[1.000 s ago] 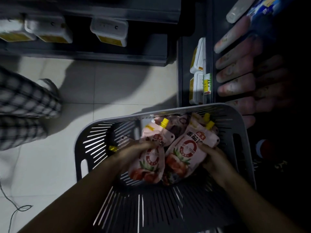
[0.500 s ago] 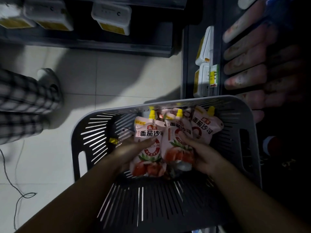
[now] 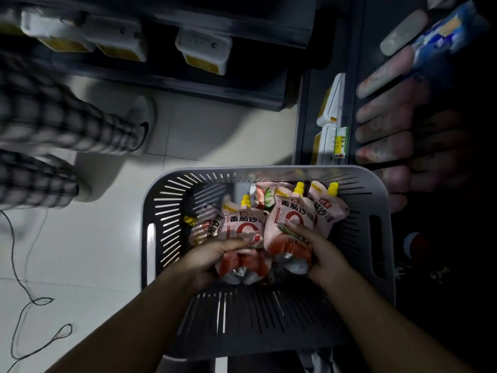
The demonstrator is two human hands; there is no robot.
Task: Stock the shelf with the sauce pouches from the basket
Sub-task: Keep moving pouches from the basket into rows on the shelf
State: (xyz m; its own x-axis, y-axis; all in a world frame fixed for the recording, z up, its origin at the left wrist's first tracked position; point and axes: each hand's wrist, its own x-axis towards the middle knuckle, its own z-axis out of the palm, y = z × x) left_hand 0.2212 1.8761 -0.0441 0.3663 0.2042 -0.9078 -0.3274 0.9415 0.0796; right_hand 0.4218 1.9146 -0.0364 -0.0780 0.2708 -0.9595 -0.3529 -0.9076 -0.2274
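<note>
Head view, the only one. Light is dim and the edges are blurred.

The grey slotted basket [image 3: 157,227] is low centre, above a pale tiled floor [image 3: 215,135]. I can't tell what it stands on. Its far right corner is just beside the dark shelf [image 3: 306,109] on the right.

Left hand [image 3: 212,261]: fingers are curled round the bottom of a pink tomato sauce pouch [image 3: 243,228], thumb across the front. The pouch is upright with its yellow cap up, inside the basket, mid-left.

Right hand [image 3: 321,255]: it grips the bottom of a second pouch [image 3: 291,215], fingertips on the printed front. This one is also cap up, and its side touches the first pouch.

Loose in the basket:
- A third pouch [image 3: 329,211] is behind the second, cap up, near the far right wall.
- A fourth pouch [image 3: 208,224] is turned sideways left of the first and partly hidden.
- A crumpled pouch [image 3: 262,196] is against the far wall.

Shelf on the right:
- Rows of shelved pouches [image 3: 384,130] lie in the dark, print unreadable.
- A yellow-green price tag [image 3: 341,141] is on the shelf edge.
- A blue packet [image 3: 446,28] is at top right.

A second shelf unit [image 3: 242,84] runs along the top and carries white label holders [image 3: 203,52].

At left are another person's plaid trouser leg [image 3: 53,125] and white shoe [image 3: 141,122]. A thin cable [image 3: 27,305] loops on the floor at lower left.
</note>
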